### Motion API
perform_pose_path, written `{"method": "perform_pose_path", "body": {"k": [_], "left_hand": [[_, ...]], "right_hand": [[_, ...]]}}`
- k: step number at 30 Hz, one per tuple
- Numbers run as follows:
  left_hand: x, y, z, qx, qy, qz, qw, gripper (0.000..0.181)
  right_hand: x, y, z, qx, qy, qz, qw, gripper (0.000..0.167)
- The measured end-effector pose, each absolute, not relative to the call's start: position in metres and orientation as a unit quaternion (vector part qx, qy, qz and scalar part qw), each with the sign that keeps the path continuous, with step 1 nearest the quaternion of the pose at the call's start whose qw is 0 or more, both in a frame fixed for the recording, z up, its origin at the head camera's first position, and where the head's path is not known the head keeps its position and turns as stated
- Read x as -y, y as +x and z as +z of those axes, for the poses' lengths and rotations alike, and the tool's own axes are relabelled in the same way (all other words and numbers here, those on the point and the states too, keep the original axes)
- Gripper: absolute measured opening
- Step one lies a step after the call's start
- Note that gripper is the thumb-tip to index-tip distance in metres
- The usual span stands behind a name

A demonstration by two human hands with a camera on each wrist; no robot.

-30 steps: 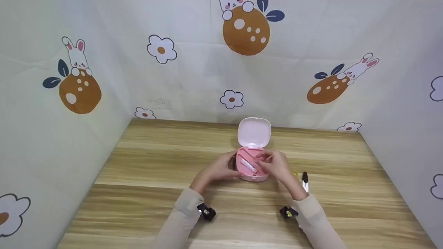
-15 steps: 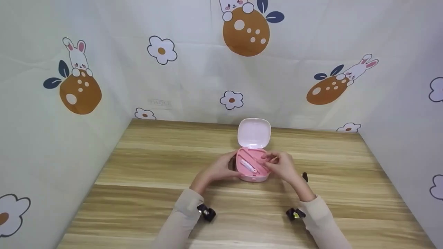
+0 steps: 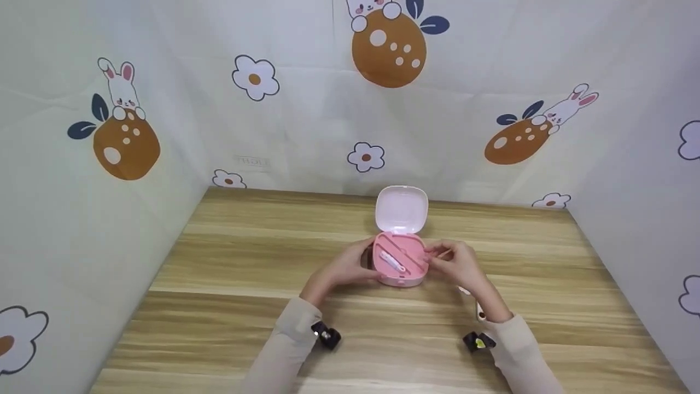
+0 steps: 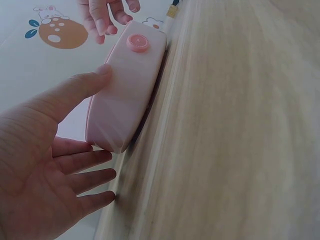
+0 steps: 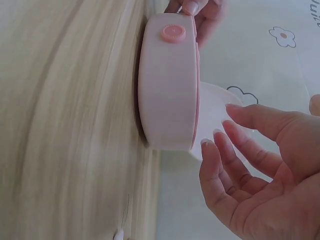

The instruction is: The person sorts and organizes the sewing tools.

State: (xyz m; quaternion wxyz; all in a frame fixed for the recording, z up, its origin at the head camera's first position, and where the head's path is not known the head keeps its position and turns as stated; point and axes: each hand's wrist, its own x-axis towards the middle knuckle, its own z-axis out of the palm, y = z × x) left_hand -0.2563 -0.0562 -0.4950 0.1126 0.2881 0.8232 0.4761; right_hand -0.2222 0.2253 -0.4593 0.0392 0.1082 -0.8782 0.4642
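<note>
A pink box stands on the table with its pale lid raised at the back. Inside lies a pink divided tray with a small white stick-like item in its left part. My left hand holds the box's left side; in the left wrist view its thumb presses the front wall of the box. Beside the right rim is my right hand, its fingers bent loosely; in the right wrist view the right hand has nothing visible between thumb and fingers.
Partly hidden by the right forearm, a small pale item and a pale item with a dark spot lie on the wooden table. Patterned cloth rises behind the table and at both sides.
My right hand has moved right, from over the tray to the box's right rim, and its forearm now covers the dark-tipped item. The left hand and box have stayed in place.
</note>
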Motion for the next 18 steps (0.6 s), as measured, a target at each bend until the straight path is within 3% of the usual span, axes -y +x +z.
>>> {"method": "perform_pose_path", "body": {"k": [18], "left_hand": [[0.057, -0.257, -0.496, -0.839, 0.29, 0.451, 0.097, 0.095]], "right_hand": [[-0.262, -0.214, -0.456, 0.881, 0.093, 0.463, 0.031, 0.019]]}}
